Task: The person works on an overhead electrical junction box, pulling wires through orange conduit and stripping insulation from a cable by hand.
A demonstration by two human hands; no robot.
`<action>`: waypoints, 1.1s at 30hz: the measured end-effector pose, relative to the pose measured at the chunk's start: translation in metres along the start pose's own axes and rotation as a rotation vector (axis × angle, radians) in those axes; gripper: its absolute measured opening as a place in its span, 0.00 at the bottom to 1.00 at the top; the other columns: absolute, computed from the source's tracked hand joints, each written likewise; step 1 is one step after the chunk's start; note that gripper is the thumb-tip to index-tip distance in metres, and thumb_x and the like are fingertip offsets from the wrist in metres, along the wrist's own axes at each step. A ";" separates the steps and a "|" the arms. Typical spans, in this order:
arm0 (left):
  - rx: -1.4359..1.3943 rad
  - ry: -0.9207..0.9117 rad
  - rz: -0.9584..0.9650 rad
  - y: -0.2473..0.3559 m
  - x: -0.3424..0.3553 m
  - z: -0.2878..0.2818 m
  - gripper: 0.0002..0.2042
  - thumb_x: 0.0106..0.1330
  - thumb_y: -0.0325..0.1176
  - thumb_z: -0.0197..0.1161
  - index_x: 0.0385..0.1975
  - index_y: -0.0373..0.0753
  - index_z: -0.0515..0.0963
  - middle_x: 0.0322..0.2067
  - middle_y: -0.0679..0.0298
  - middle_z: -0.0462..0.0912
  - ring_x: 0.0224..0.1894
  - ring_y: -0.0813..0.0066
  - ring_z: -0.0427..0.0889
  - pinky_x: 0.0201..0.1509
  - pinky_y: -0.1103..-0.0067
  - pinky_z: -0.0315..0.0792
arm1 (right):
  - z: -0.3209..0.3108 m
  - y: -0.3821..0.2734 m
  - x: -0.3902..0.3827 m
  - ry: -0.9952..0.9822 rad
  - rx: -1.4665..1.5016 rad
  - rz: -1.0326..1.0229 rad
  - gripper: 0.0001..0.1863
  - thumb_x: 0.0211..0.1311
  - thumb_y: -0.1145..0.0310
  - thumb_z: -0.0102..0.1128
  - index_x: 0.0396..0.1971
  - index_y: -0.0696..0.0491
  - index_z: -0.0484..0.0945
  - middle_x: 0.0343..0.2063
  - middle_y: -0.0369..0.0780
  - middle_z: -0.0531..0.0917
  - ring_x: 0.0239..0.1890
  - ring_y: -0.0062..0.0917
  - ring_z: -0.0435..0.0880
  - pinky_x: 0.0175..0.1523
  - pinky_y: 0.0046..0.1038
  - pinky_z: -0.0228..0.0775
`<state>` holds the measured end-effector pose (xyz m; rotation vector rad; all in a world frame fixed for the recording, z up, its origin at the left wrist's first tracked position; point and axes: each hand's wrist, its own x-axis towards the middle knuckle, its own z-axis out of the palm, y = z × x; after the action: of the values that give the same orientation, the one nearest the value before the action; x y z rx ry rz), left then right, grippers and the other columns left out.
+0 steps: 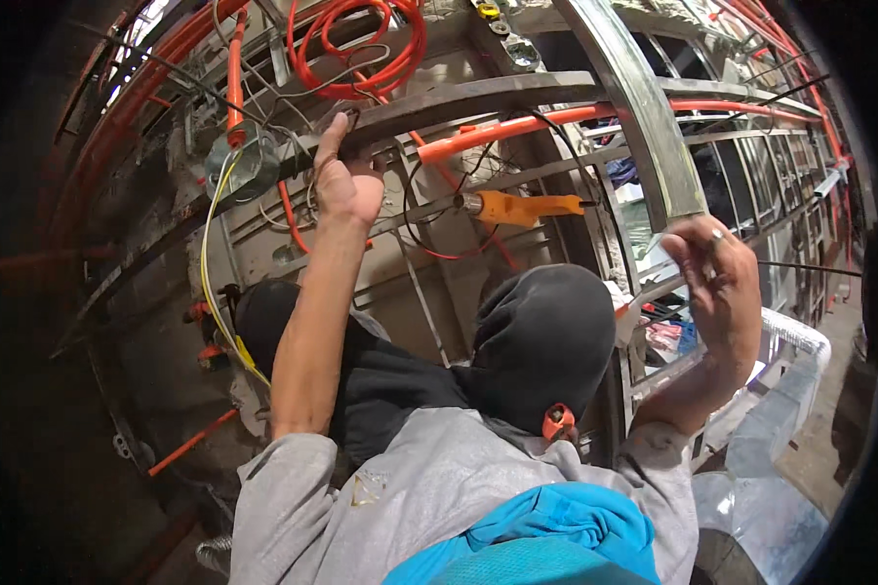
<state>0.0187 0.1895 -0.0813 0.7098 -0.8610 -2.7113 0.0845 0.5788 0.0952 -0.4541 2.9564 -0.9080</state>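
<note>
My left hand (349, 185) is raised to a long dark metal bar (478, 97) that crosses the upper part of the head view. Its thumb points up against the bar, and the other fingers curl behind it, partly hidden. At the right, my right hand (720, 283) is closed beside the lower end of a wide galvanized metal channel (644, 107). A small shiny spot shows on its fingers; whatever they pinch is too small to make out. Between my hands, an orange-handled tool (527, 208) with a round metal end lies across the framing.
A coil of red conduit (307, 58) hangs at the upper left, near a round metal junction box (242, 174) with a yellow-green wire (207, 263). Red pipe (517, 130) runs behind the channel. Silver ducting (771, 439) stands at lower right. My knees are among metal bars.
</note>
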 end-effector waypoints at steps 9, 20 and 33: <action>-0.077 -0.103 -0.107 -0.004 0.005 0.004 0.10 0.63 0.38 0.72 0.42 0.47 0.83 0.37 0.73 0.86 0.40 0.81 0.78 0.47 0.78 0.66 | 0.027 -0.219 0.067 -0.266 -0.321 -0.824 0.05 0.62 0.72 0.62 0.36 0.55 0.83 0.29 0.40 0.82 0.30 0.34 0.81 0.36 0.35 0.71; -0.104 -0.034 -0.083 -0.005 -0.014 0.010 0.12 0.67 0.34 0.67 0.49 0.41 0.81 0.46 0.67 0.86 0.52 0.75 0.78 0.59 0.73 0.67 | 0.126 -0.319 0.071 -0.363 -0.492 -0.996 0.07 0.57 0.71 0.60 0.35 0.53 0.83 0.26 0.36 0.80 0.27 0.29 0.76 0.33 0.36 0.65; -0.098 -0.085 -0.112 -0.001 0.007 -0.004 0.10 0.70 0.36 0.65 0.46 0.41 0.83 0.48 0.63 0.88 0.51 0.69 0.82 0.57 0.68 0.67 | 0.082 0.015 -0.005 0.063 0.873 0.354 0.15 0.76 0.61 0.58 0.44 0.59 0.82 0.29 0.34 0.82 0.31 0.15 0.78 0.39 0.19 0.69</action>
<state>0.0146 0.1862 -0.0871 0.6454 -0.7207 -2.8790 0.0933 0.5474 0.0180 0.1313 2.2167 -1.9620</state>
